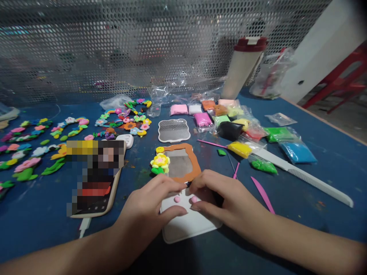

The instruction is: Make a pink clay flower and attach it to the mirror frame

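Observation:
A white board (192, 225) with rounded corners lies on the table in front of me. Two small balls of pink clay (177, 199) rest on it. My left hand (151, 198) arches over the board's left side, thumb and forefinger apart on either side of one ball. Over the right side, my right hand (220, 194) is curved in the same way, its thumb tip close by the other pink ball (194, 199). Just beyond my fingertips is a mirror with a brown clay border (195, 164). A yellow clay flower (159, 162) with a green leaf decorates its left edge.
Behind lies a white-framed mirror (174, 130). Bags of coloured clay (239, 149), a white comb-like tool (304, 177) and a pink plastic knife (263, 194) are to the right. A phone (114, 191) and clay-decorated frames (28, 164) occupy the left. A tumbler (243, 68) stands behind.

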The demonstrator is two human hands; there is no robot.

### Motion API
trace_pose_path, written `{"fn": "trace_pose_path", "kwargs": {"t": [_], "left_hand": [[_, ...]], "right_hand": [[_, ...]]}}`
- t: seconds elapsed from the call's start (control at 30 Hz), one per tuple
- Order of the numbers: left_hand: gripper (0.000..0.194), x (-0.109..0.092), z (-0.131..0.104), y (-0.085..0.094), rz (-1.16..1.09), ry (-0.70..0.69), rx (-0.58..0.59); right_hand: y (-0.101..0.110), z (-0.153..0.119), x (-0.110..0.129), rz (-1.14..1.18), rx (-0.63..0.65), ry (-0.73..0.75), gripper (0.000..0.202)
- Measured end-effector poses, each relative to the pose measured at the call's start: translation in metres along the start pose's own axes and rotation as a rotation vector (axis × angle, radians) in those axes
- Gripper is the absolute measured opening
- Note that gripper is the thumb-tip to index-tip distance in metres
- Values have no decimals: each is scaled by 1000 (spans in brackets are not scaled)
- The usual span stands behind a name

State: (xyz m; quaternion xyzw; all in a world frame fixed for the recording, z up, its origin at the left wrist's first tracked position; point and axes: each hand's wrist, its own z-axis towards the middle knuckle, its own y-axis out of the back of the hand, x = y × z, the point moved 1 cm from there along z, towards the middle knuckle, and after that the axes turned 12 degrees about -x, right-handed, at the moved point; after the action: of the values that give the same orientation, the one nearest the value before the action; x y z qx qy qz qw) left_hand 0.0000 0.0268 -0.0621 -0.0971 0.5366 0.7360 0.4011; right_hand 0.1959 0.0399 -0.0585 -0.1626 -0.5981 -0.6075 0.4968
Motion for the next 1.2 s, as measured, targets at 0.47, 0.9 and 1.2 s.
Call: {"fn": "trace_pose_path", "kwargs": {"t": [0.47,0.9,1.2], "left_hand": [[31,-9,-5,7,491,-278,-10],[16,-7,-12,20,342,-391,-22],[16,-24,-9,23,-555,489,316]], "right_hand": [[-1,0,-4,15,10,78,10],[3,-2,1,39,6,67,17],[7,-7,9,71,-191,244,29]]}}
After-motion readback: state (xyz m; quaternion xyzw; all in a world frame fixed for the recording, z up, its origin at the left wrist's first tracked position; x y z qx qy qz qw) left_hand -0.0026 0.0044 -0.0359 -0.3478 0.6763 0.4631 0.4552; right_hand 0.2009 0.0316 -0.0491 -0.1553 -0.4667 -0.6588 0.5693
